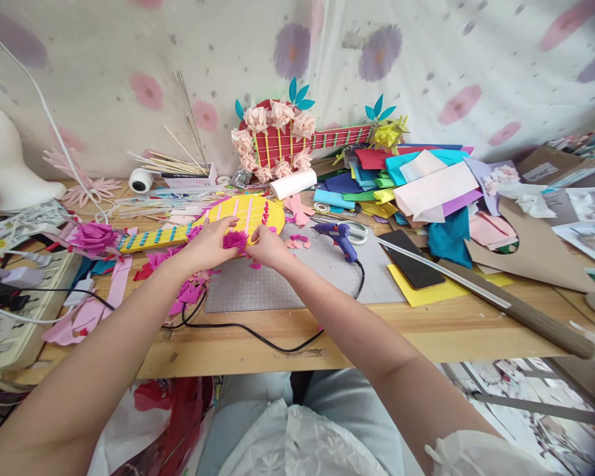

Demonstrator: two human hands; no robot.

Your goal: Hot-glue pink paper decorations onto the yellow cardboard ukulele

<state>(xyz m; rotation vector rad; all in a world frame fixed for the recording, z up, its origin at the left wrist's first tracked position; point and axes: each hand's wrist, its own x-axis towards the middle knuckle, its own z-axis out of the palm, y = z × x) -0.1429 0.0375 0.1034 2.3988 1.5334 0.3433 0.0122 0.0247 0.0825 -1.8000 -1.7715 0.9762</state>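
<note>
- Presently, if I take the round body of the yellow guitar point(276, 213) as the clock's centre, a magenta paper rose point(94, 238) sits at 9 o'clock, at the end of the neck.
- Between 7 and 8 o'clock, magenta paper scraps point(191, 291) lie on the wooden table point(258, 354).
- At 8 o'clock, the left hand point(209, 242) reaches over the body, its fingers spread around a small magenta flower point(235, 240). Whether they pinch it or only steady it, I cannot tell.
- At 6 o'clock is this flower, by the body's near edge. I judge that the step in hand is placing or shaping it there.
- Near 5 o'clock, the right hand point(268, 247) has its fingers bent together at the edge; what is between them is hidden, so I cannot tell the grip.
- The next move, in my opinion, calls for light and even pressure, so that the petals are not crushed.
- At 1 o'clock, behind, stands a red guitar point(277, 145) with pale roses.
- At 3 o'clock, the blue glue gun point(338, 237) lies on the grey cutting mat point(258, 289), well apart from both hands.
</note>
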